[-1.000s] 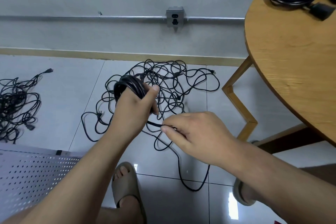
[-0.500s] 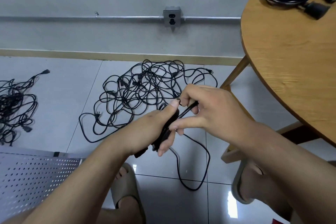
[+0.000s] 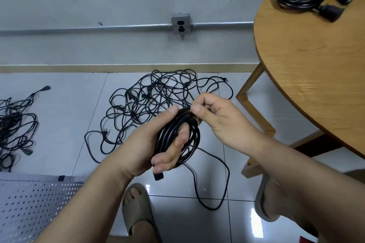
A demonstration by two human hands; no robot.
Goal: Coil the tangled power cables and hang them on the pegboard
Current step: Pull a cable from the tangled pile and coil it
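Up comes the right hand (image 3: 217, 122), laying another turn onto the coil of glossy black rubber power cable (image 3: 167, 134).
Just left of the round wooden table (image 3: 316, 85), the left hand (image 3: 146, 144) curls its fingers through the oval coil, whose long axis stands near upright with the chunky black plug (image 3: 158, 176) at the bottom. The right thumb and forefinger pinch the top strand. A slack tail (image 3: 228, 175) loops on the floor, so the right hand looks set to feed next. The perforated grey metal pegboard (image 3: 29, 203) lies well left of the table.
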